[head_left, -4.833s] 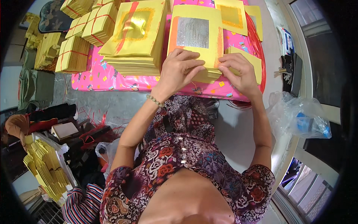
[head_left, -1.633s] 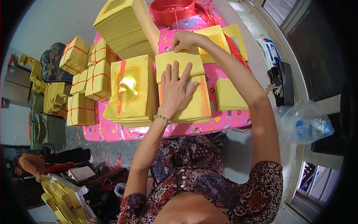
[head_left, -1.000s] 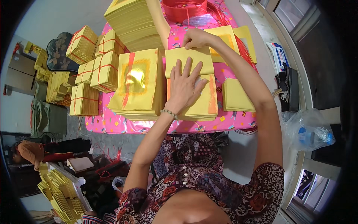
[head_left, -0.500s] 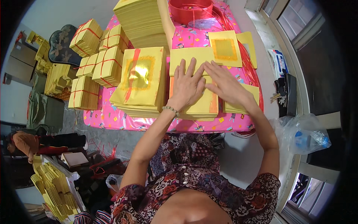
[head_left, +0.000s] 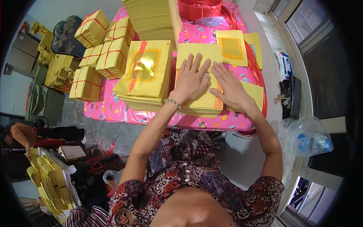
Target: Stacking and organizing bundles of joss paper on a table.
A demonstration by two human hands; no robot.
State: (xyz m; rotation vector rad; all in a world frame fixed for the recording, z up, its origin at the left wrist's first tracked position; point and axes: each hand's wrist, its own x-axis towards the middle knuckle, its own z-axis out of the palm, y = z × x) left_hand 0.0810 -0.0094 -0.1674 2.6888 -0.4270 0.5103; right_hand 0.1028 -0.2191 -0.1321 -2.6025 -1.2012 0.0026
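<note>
My left hand [head_left: 193, 81] lies flat with its fingers spread on a plain yellow sheet [head_left: 198, 50], which covers the far part of a low stack of yellow paper [head_left: 202, 106]. Beside it my right hand [head_left: 231, 85] also rests flat, fingers stretched out, at the right edge of the same sheet and stack. Neither hand grips anything. Just left stands a taller pile of yellow paper [head_left: 160, 77], its top sheet bearing a shiny gold square and a red stripe. A yellow sheet with an orange-gold square [head_left: 231, 48] lies beyond my right hand.
Bundles of yellow paper [head_left: 111, 58] tied with red ribbon stand at the left of the pink-covered table [head_left: 134, 118]. A tall paper stack [head_left: 151, 22] and a red basin [head_left: 200, 10] are at the back. Red strands [head_left: 259, 83] hang along the right edge. A person [head_left: 22, 136] bends at far left.
The view has shifted slightly, moving the table up in the picture. My right hand has slid a little right, opening a gap between my hands. My left hand stays on the sheet.
</note>
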